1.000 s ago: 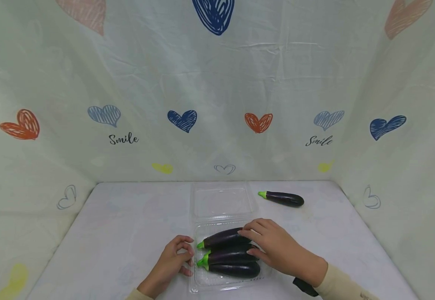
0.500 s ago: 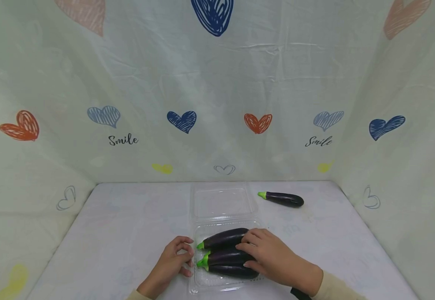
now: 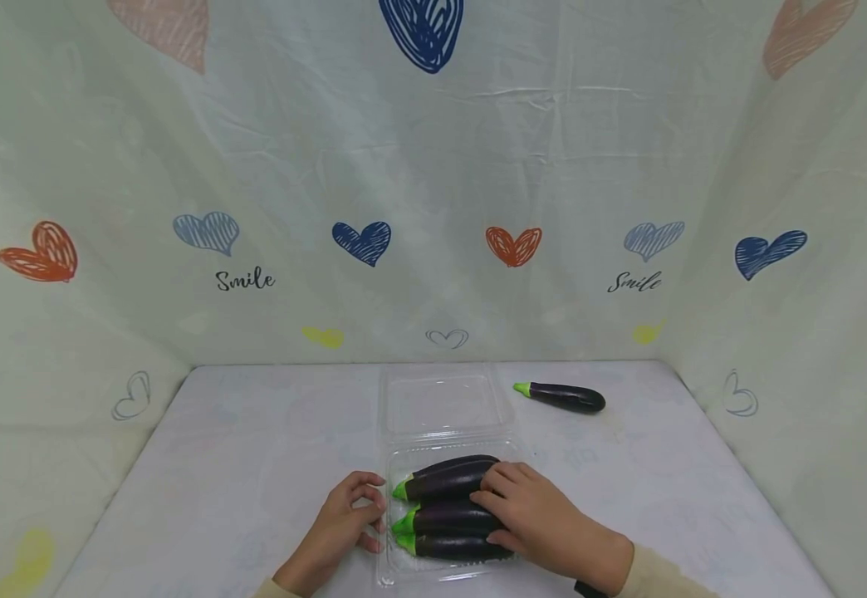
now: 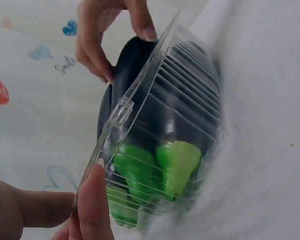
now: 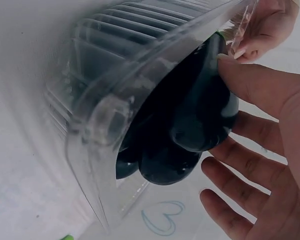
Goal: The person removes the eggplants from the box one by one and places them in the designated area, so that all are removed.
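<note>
Right hand curled around eggplant

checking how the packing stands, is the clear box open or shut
Open: the lid is folded back to the far side, leaving the eggplants in the box uncovered.

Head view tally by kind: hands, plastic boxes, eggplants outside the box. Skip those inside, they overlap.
Left hand and right hand: 2
Open plastic box: 1
Eggplant outside the box: 1
Total: 4
</note>
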A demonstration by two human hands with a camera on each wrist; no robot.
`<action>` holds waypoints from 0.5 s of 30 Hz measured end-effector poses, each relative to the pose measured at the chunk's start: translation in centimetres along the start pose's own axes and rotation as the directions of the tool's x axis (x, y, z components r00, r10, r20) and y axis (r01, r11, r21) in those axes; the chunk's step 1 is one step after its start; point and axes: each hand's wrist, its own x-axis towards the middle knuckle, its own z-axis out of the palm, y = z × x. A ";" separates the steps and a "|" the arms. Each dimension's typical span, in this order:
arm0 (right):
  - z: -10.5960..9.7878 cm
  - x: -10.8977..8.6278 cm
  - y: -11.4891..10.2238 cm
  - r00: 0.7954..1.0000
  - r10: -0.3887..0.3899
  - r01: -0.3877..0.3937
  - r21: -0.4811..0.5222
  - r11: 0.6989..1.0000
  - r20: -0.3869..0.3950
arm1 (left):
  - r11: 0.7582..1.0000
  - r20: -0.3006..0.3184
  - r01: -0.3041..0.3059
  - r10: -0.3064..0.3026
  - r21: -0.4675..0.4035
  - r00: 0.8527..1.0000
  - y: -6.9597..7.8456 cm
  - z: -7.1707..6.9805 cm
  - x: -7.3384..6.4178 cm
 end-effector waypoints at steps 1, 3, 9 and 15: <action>0.0 0.0 0.0 1.000 0.003 -0.003 -0.001 1.000 0.006 | 1.000 0.002 0.000 0.000 -0.002 1.000 0.0 0.0 0.0; 0.1 0.0 -0.1 1.000 0.006 -0.006 -0.004 1.000 0.010 | 1.000 0.006 -0.002 0.002 -0.007 1.000 -0.1 0.0 0.0; 0.3 0.1 -0.4 1.000 0.007 -0.007 -0.028 1.000 0.001 | 1.000 0.014 -0.005 0.006 -0.016 1.000 -0.1 0.0 -0.1; -0.1 0.1 -0.4 0.999 0.027 -0.026 -0.035 0.999 0.036 | 1.000 0.006 0.002 -0.002 -0.004 1.000 0.0 0.0 0.0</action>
